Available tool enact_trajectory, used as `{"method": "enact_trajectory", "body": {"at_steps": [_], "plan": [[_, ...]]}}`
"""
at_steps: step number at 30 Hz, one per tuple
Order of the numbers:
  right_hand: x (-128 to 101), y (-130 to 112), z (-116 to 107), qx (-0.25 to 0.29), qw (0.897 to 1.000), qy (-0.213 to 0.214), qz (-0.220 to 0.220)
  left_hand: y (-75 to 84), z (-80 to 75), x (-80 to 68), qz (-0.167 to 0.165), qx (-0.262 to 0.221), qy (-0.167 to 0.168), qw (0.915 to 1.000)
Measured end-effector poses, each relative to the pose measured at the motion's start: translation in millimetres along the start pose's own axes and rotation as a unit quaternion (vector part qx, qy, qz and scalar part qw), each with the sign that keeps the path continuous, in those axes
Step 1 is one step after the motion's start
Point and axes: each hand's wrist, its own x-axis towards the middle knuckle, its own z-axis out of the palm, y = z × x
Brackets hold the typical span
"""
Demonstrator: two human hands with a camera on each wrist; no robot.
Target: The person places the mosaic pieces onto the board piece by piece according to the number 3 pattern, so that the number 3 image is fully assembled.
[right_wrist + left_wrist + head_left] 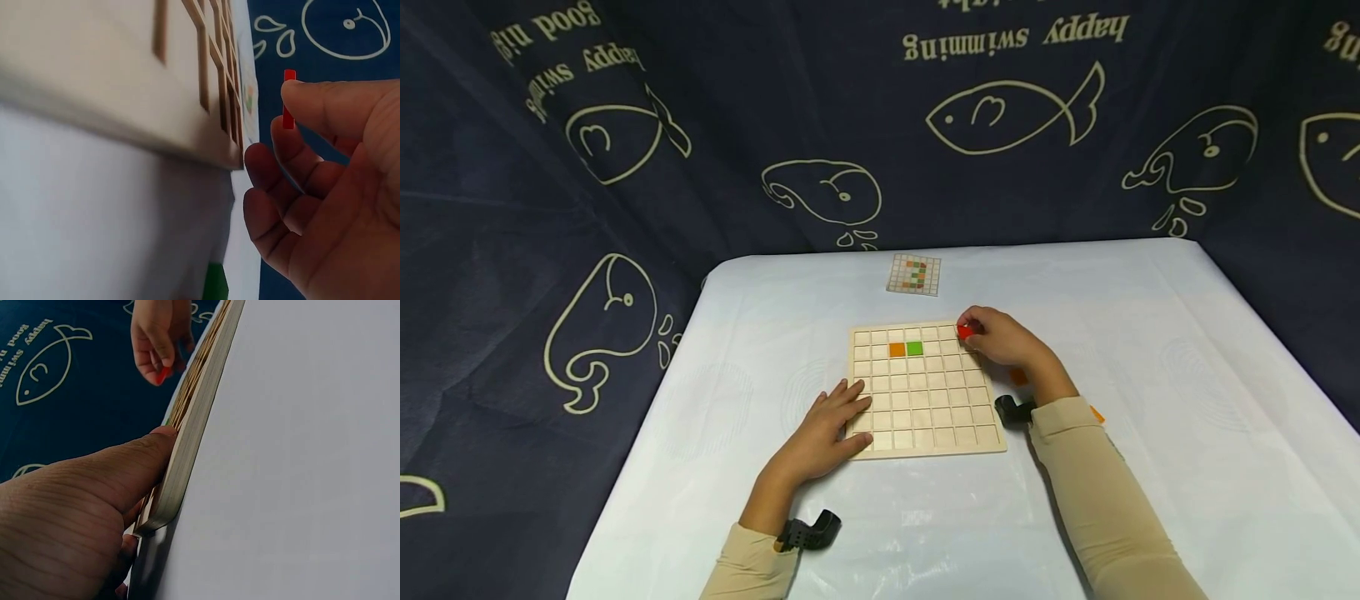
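Note:
A wooden grid board [925,417] lies on the table. One orange tile [897,349] and one green tile [914,347] sit side by side in its second row from the far edge. Between thumb and index finger my right hand [1006,340] pinches a thin red tile [289,119], at the board's far right corner in the head view. In the right wrist view this tile stands on edge in the pinch, the other fingers curled below it. My left hand [822,435] rests on the board's left edge, fingers spread across the rim, thumb near the front corner.
Beyond the board lies a small pattern card [913,275] with a coloured grid design. Orange pieces [1018,377] lie on the white table [730,483] by my right forearm, partly hidden by it. A green piece [215,284] shows in the right wrist view.

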Motion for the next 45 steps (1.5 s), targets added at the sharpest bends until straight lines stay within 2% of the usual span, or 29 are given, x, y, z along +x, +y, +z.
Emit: {"method": "enact_trajectory", "body": {"at_steps": [11,20,29,45], "plan": [[6.3,-11.4,8.8,-0.006,1.0,-0.01,-0.014,-0.7,0.3,0.6,0.0,0.002,-0.001,1.0],[14.1,-23.2,15.9,-0.025,0.998,-0.036,-0.038,0.3,-0.5,0.4,0.002,-0.002,0.0,1.0],[20.1,-27.4,24.0,-0.044,0.997,-0.054,-0.042,1.3,-0.2,-0.3,0.016,0.0,0.013,0.9998],[23.3,-31.3,33.6,-0.062,0.996,-0.063,-0.028,-1.1,0.1,0.6,0.001,0.009,-0.001,1.0]]}}
